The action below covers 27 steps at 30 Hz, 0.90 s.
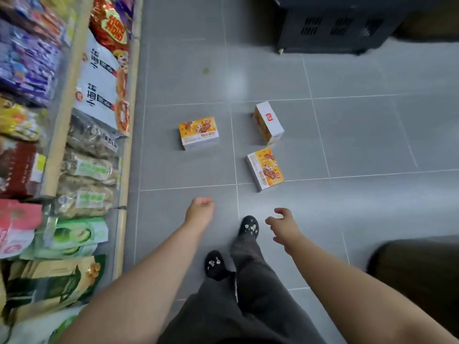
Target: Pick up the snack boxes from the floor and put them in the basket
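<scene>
Findings: three snack boxes are lying on the grey tiled floor (372, 135) at mid-frame, none of them lifted yet. The left box (198, 132) is sitting alone, picture side up. The far-right box (268, 122) is showing a white face, and the near-right box (265, 169) is lying just below it. The two right boxes are near each other but not touching.

Grip: the left hand (201, 212) is hanging below the left box with its fingers curled in and holding nothing. The right hand (283, 227) is hanging with relaxed, part-spread fingers, also empty.

Risks:
- The leading shoe (248, 227) is standing near the near-right box, so a further step is likely to kick it away.
- The boxes are lying well apart. One reach is unlikely to gather all three, and stacking them in one hand is inviting a drop.
- No basket is identifiable in frame. The dark rounded object (419, 281) at lower right is too cut off to name.

Surroundings: a stocked shelf (62, 145) is filling the left edge, and its packets are overhanging where a left elbow could brush them. A dark vented cabinet (342, 23) is standing at the top of the frame, well clear of the boxes. Nothing is blocking the reach itself.
</scene>
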Tool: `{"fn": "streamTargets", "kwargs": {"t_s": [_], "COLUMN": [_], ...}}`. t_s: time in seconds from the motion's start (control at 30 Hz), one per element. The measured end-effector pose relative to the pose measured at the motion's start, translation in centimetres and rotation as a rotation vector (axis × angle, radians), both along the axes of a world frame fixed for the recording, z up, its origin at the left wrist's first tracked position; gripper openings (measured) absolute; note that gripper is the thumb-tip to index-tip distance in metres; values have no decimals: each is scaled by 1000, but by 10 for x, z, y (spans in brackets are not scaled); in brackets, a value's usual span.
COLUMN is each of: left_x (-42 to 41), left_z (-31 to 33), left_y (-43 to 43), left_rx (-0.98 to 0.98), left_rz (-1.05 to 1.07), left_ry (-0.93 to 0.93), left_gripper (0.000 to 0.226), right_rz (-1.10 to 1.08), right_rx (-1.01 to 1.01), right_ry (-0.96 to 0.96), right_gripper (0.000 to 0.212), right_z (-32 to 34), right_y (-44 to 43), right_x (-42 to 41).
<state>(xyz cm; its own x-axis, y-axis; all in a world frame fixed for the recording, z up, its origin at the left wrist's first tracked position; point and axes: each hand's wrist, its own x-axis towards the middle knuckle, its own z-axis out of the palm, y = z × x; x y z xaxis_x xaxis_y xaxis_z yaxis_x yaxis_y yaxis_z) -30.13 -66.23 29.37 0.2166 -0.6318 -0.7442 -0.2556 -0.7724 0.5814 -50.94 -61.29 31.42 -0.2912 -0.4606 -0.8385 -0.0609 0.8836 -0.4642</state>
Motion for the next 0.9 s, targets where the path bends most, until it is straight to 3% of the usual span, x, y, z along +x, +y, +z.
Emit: {"fn": "streamTargets", "kwargs": {"t_s": [0.3,0.5,0.63,0.9], "left_x": [-75,-130,-165,-217], "left_z": [-32,-92,-163,-374], "left_y": [-116,-190,-238,-343], "left_rx": [72,131,194,240], "left_rz": [-117,-132,-231,-364], "left_ry": [0,-13,-28,-43], "left_gripper": [18,18,29,50], "right_rz": [-78,-190,-295,-493], "right_rx": [86,119,158,240], "right_ry": [-38,-29,-85,-164], "right_gripper": [49,48,51,64], "right_z": [-34,-99,-170,-383], "right_y": [-93,-152,-179,-228], "right_x": [-80,-130,-150,-184]}}
